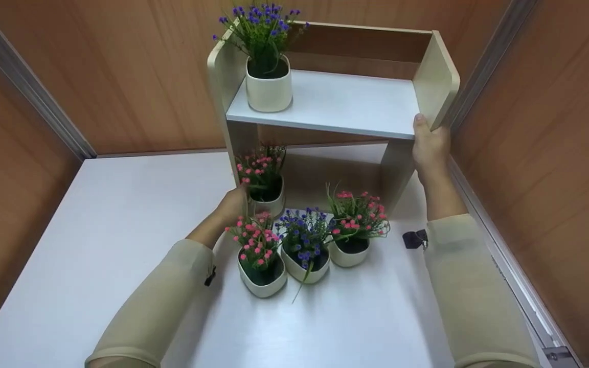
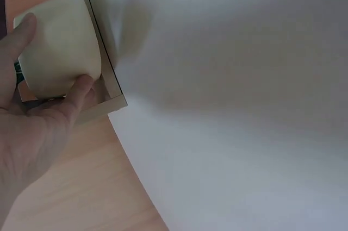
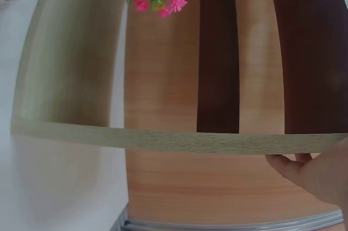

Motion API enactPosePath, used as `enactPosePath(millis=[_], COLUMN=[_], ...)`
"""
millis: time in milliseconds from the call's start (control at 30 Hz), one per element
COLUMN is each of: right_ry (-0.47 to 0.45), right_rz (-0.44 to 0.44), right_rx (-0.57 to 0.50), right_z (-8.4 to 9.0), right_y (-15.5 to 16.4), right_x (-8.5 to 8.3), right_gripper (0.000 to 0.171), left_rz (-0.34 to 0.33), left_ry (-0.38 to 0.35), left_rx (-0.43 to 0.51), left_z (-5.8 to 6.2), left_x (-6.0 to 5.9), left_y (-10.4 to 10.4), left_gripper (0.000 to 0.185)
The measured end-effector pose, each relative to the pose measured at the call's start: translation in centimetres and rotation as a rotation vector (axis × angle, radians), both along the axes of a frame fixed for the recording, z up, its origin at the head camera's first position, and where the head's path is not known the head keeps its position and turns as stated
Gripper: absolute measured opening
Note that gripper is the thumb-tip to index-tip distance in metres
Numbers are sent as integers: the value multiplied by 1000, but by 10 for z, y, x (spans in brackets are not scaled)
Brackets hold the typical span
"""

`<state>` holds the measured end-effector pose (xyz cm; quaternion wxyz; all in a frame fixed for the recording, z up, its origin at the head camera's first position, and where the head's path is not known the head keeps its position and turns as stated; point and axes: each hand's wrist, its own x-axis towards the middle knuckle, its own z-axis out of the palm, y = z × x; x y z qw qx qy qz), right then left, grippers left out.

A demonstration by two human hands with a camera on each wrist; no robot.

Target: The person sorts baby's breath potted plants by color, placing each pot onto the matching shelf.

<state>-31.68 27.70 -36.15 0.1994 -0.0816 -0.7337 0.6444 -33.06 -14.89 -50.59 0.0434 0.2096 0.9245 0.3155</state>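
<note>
A small wooden shelf unit (image 1: 325, 105) with a white upper board stands at the back of the table. At its lower left, my left hand (image 1: 233, 203) holds a cream pot of pink flowers (image 1: 270, 205). The left wrist view shows fingers of that hand around the pot (image 2: 62, 46), inside the side panel's edge. My right hand (image 1: 431, 148) grips the right side panel (image 1: 437, 82), its thumb near the upper board. In the right wrist view, fingertips (image 3: 283, 166) lie against the panel's outer face, partly hidden.
A pot of purple flowers (image 1: 269, 92) stands on the upper board's left end. In front of the unit stand two pink-flowered pots, left (image 1: 263, 281) and right (image 1: 349, 255), with a purple-flowered pot (image 1: 306, 268) between. Wooden walls (image 1: 545, 128) enclose the white table (image 1: 120, 204).
</note>
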Motion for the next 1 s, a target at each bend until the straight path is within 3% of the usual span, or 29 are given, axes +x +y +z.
enactPosePath(millis=[233,433,533,633,767,1000], right_ry=[-9,-1,1,0,-5,-74], right_rz=[-36,-50,-61,-61,-48,-41], right_rx=[10,11,15,22,33,26], right_z=[-1,-2,-2,-2,0,1], right_y=[-1,-2,-4,-6,-9,-12], right_x=[2,2,3,4,5,9], right_gripper=[60,60,60,61,62,64], left_rz=[-20,-3,3,3,29,55], left_ry=[-25,-27,-56,-142,-198,-211], left_rx=[18,-21,-21,23,25,32], left_z=[1,0,1,1,2,2], left_x=[-8,-15,-17,-18,-20,-22], left_y=[11,15,15,15,15,14], left_gripper=[71,75,77,79,79,79])
